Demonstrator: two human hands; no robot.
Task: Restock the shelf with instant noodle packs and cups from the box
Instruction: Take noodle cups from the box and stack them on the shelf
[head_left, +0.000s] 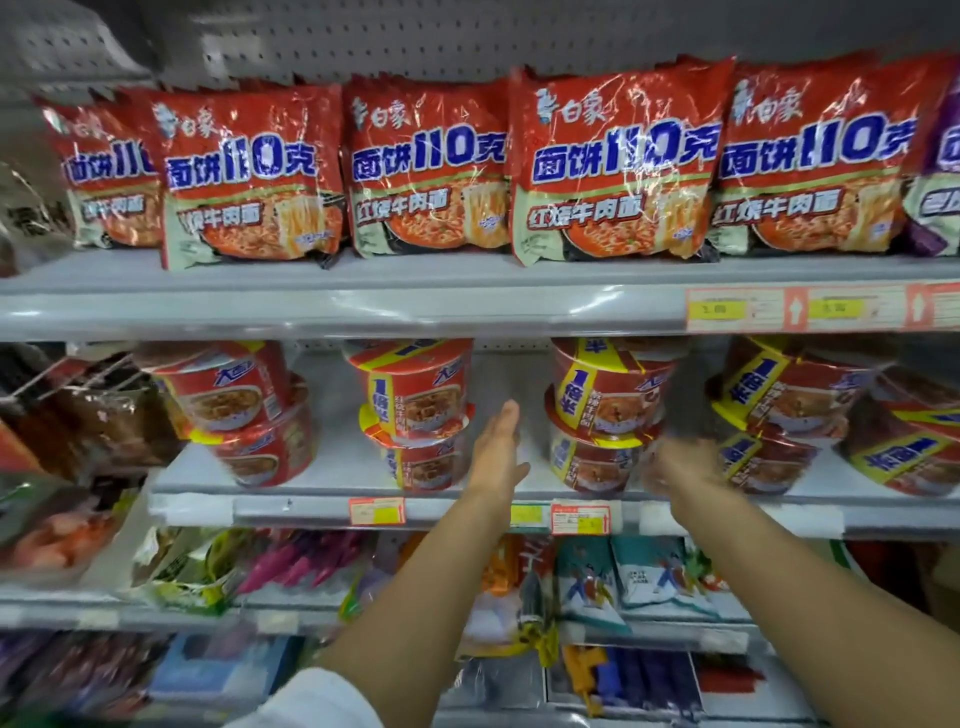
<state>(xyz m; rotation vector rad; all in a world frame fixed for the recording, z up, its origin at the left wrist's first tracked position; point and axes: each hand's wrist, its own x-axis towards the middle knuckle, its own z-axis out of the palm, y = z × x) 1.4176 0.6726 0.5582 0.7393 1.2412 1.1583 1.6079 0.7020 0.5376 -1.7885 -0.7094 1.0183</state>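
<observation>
Five red plastic noodle packs (618, 166) are stood upright in a row on the grey metal upper shelf (363, 301). Below, four stacks of two red foil-lidded cups (602, 415) are seen. Left hand (496, 457) is held flat, fingers straight, between stacks; right hand (680, 467) is blurred, grip undeterminable.
</observation>
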